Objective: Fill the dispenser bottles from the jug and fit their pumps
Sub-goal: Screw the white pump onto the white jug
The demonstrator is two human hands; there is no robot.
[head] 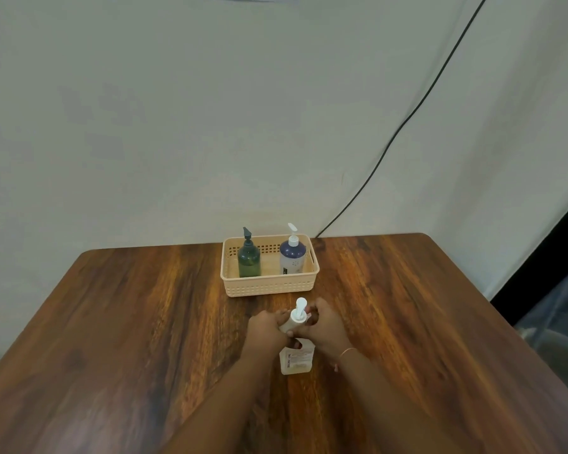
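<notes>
A small white dispenser bottle (288, 323) stands in the middle of the wooden table (118, 322), with a white pump (299, 310) on its neck. My left hand (267, 329) grips the bottle's body. My right hand (325, 326) has its fingers closed around the pump collar. Just behind my hands, nearer to me, stands a clear jug (296, 360) with a printed label, partly hidden by my wrists. In the beige basket (271, 285) at the back stand a green pump bottle (249, 258) and a dark blue and white pump bottle (292, 257), both upright with pumps on.
The basket sits near the table's far edge, close to a pale wall. A black cable (407, 119) runs down the wall to the table's back edge. Dark furniture shows past the table's right edge.
</notes>
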